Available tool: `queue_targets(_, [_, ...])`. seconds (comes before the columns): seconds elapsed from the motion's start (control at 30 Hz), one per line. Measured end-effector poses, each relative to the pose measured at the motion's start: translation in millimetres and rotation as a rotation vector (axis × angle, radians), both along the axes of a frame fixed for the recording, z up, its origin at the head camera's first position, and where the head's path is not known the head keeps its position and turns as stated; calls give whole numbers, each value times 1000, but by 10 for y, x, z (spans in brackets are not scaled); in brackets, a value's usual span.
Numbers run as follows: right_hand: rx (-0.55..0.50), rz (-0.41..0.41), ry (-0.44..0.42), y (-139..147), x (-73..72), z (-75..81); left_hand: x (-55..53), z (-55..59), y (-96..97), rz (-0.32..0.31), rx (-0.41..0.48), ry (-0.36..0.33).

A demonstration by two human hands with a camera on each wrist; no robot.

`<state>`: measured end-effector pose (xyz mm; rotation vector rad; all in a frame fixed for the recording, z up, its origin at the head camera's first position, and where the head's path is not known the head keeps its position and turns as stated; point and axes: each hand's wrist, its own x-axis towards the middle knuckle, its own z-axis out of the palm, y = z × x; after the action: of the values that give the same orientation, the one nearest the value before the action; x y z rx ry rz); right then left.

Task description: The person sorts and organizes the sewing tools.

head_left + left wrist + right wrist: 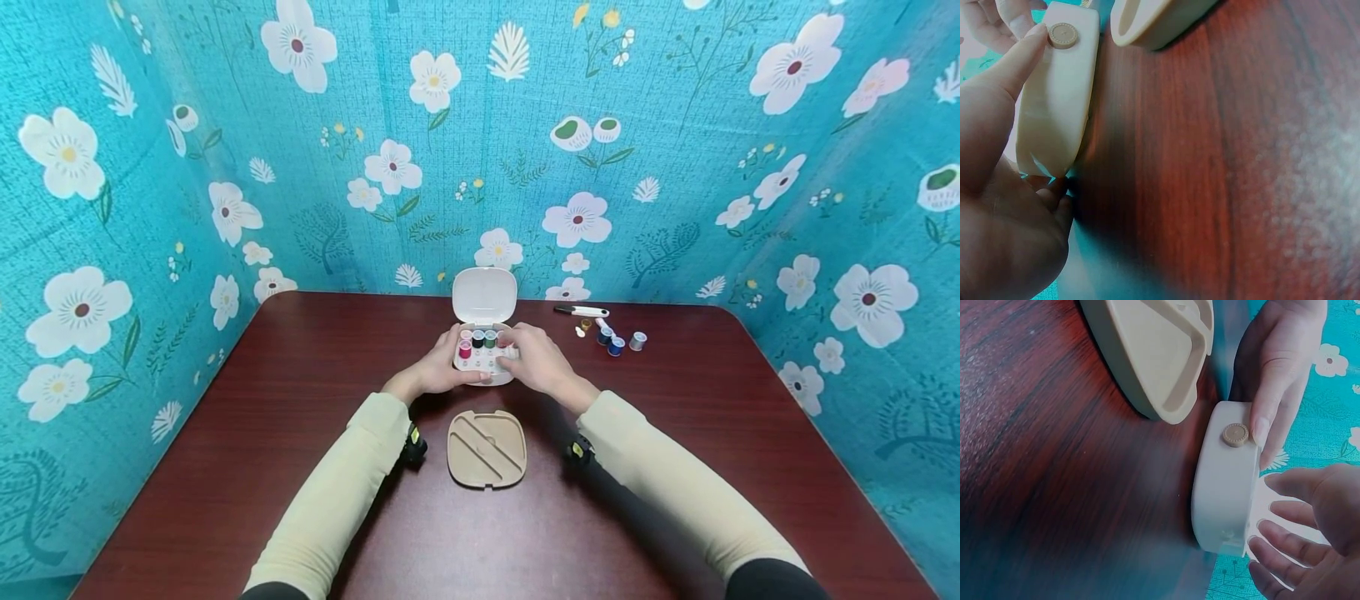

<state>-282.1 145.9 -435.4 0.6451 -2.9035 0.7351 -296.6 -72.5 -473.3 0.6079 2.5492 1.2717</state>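
A white sewing box (1054,119) stands on the table with its lid (484,293) raised. My left hand (438,367) grips the box's left side, its thumb on the front wall beside a round tan button (1235,434). Inside, a pale pink, a black (477,339) and a green thread spool (491,339) line the back row, with a bright pink spool (465,350) in front. My right hand (536,358) reaches over the right side, fingers spread at the rim in the right wrist view. A red spool shows beside its fingertips, partly hidden by them.
A tan divided tray (467,460) lies in front of the box. To the right are blue spools (616,346), a grey spool (638,341), a small gold item (587,325) and a white-and-black tool (588,311). Floral curtains surround the table.
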Motion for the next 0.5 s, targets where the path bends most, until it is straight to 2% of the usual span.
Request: queue_targets(0.5, [-78,-8,-33,171,19,-48,-5,-13,0,-1,14,16])
